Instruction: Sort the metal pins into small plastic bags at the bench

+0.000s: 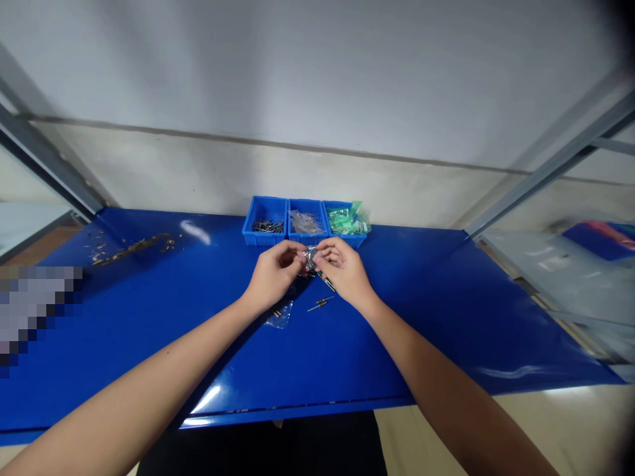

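Note:
Between my two hands is a small clear plastic bag (310, 257) with something metallic in it. My left hand (276, 272) pinches its left side, and my right hand (346, 270) pinches the right side. Thin metal pins (328, 283) lie partly hidden under my right hand. A few loose pins (320, 304) rest on the blue table just nearer to me. Another clear bag (280, 315) with small brass-coloured pieces lies below my left wrist, partly covered by it.
Three joined blue bins stand behind my hands: one with metal pins (268, 226), one with clear bags (305, 223), one with green-and-clear bags (347, 220). Brass-coloured pieces (136, 247) are scattered on the table (208, 357) at far left. Metal posts flank the table.

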Tool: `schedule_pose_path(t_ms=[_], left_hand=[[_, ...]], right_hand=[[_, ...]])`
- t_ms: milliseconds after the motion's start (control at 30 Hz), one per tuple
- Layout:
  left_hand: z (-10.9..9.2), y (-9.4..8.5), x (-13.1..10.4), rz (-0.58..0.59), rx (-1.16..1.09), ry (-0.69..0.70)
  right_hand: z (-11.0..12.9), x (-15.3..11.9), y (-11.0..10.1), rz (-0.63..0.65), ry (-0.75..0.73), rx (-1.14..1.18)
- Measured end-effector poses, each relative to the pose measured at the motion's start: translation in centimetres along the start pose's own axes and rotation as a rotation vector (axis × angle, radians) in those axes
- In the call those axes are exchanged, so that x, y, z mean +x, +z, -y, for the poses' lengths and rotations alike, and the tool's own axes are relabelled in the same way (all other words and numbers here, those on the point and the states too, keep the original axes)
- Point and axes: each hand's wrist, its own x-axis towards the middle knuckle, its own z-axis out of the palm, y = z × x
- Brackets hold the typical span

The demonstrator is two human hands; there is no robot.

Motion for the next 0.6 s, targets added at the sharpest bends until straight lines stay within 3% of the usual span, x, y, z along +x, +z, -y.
schedule_pose_path(t_ms=[367,600], left_hand=[[0.5,-0.3,0.2,-0.065,0.042,-0.042],[-0.9,-0.6,1.8,-0.007,-0.096,-0.032]], right_hand=[[-0.6,0.2,-0.4,-0.135,-0.004,-0.111],[-0.1,0.2,-0.4,-0.151,0.006,-0.11]])
